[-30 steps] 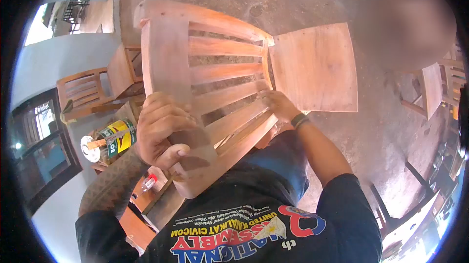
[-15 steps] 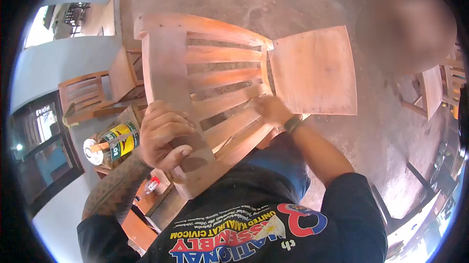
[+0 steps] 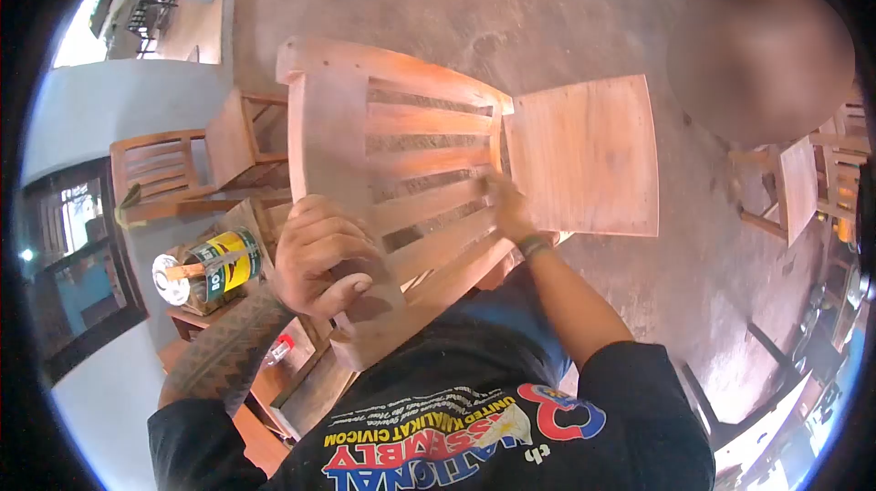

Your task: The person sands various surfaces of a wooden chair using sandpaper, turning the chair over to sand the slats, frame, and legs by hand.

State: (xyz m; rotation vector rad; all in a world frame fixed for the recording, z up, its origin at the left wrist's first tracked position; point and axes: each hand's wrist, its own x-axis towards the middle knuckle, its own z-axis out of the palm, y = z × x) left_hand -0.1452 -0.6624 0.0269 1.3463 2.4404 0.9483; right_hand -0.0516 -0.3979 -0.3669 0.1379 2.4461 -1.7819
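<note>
A bare wooden chair lies tilted before me, its slatted back (image 3: pixel 429 161) toward my left and its flat seat (image 3: pixel 586 158) to the right. My left hand (image 3: pixel 324 258) grips the wide top rail, with the fingers over it and the thumb along its near side. Low on the slats, near the joint with the seat, is my right hand (image 3: pixel 509 208). Its fingers are bent together and somewhat blurred. Whatever is under them is hidden.
To the left are a labelled can (image 3: pixel 210 267) with a stick across its top, another wooden chair (image 3: pixel 164 167), and a red-capped bottle (image 3: pixel 277 348). A person's blurred head (image 3: pixel 762 62) and more chairs (image 3: pixel 796 190) are at the right.
My right hand has shifted over the lower slats, from the seat joint toward the top rail and back. The chair appears slightly lower in view, with my left hand still on its rail.
</note>
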